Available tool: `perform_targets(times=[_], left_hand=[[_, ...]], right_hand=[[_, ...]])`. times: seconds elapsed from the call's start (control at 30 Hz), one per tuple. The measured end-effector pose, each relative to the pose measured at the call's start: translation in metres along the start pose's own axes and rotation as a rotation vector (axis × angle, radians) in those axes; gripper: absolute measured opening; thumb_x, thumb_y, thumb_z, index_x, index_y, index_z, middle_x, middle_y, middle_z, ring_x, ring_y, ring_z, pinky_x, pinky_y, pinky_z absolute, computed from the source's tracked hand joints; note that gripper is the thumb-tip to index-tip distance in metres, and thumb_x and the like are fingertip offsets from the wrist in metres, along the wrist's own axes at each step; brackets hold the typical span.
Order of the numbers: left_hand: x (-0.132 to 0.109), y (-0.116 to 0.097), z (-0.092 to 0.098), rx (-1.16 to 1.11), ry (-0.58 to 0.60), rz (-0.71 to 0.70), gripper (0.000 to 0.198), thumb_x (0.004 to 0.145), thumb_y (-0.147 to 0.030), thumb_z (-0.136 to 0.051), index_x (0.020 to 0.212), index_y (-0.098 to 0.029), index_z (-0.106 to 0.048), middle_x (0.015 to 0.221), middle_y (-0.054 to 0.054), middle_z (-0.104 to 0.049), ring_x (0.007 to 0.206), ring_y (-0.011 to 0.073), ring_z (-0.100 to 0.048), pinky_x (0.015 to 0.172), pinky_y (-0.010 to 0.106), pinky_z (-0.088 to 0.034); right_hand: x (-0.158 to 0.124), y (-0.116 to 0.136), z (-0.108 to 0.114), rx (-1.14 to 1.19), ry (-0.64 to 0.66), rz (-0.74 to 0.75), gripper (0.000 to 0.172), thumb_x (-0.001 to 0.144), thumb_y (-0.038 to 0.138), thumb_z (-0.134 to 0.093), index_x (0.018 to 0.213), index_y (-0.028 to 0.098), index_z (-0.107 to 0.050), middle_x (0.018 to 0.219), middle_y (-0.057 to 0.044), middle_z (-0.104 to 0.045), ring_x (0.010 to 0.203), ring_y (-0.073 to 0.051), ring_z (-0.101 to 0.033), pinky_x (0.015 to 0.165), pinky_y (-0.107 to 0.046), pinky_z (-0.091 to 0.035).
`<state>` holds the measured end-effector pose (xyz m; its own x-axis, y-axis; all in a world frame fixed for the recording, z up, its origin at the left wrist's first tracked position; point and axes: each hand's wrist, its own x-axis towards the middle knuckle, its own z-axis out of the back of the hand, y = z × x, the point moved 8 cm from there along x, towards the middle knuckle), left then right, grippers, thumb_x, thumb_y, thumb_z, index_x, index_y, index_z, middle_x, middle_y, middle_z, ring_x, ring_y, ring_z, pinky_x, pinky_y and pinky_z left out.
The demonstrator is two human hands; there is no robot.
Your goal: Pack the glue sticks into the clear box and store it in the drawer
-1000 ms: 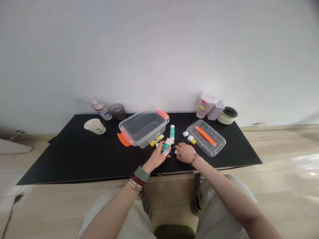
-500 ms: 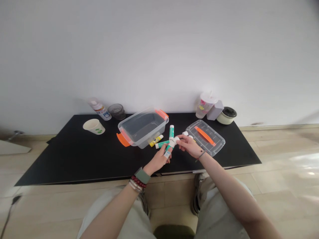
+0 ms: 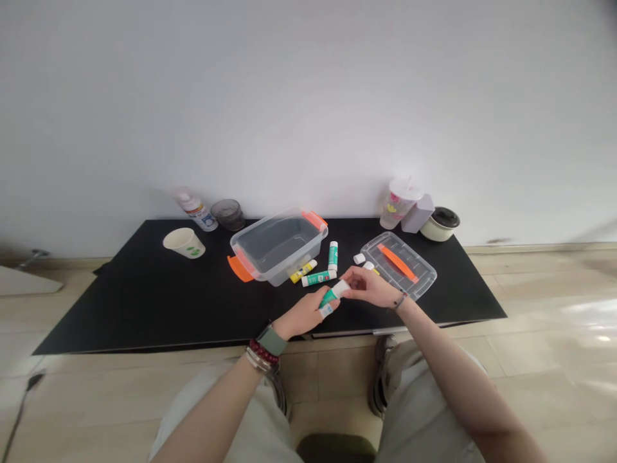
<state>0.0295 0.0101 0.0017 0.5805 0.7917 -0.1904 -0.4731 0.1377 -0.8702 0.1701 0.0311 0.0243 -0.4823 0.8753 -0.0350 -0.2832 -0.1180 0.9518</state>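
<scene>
The left hand is clamped around a green-and-white glue stick, fingers hiding part of its barrel. The right hand, reaching across palm-down, pinches the white end, where any cap seam is hard to make out. A teal-labelled glue stick lies just beyond the grip.

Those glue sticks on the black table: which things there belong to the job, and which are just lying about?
Probably in use: left hand, right hand, teal glue stick held between them, loose teal sticks, yellow stick, white cap, clear box, lid.
Probably just lying about: paper cup, dark glass, spray bottle, straw tumbler, lidded bowl.
</scene>
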Motion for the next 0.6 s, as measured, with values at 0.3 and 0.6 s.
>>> perform_targets(times=[0.3, 0.6], left_hand=[[-0.002, -0.021, 0.000, 0.094, -0.093, -0.149, 0.029, 0.088, -0.046, -0.055, 0.106, -0.023, -0.059, 0.099, 0.008, -0.067, 0.092, 0.0287, -0.065, 0.078, 0.034, -0.047], [0.001, -0.027, -0.001, 0.468, -0.128, -0.097, 0.035, 0.097, -0.037, -0.040, 0.122, -0.016, -0.051, 0.115, 0.017, -0.063, 0.104, 0.0329, -0.062, 0.085, 0.041, -0.047]], right_hand=[[-0.007, 0.027, -0.011, -0.626, -0.148, 0.047, 0.032, 0.100, 0.044, -0.038, 0.090, 0.020, -0.056, 0.067, 0.001, -0.058, 0.060, -0.013, -0.053, 0.058, -0.023, -0.031], [0.001, 0.029, -0.016, -0.687, -0.363, -0.063, 0.036, 0.102, 0.034, -0.024, 0.082, 0.020, -0.051, 0.059, 0.000, -0.054, 0.052, -0.014, -0.051, 0.054, -0.026, -0.027]])
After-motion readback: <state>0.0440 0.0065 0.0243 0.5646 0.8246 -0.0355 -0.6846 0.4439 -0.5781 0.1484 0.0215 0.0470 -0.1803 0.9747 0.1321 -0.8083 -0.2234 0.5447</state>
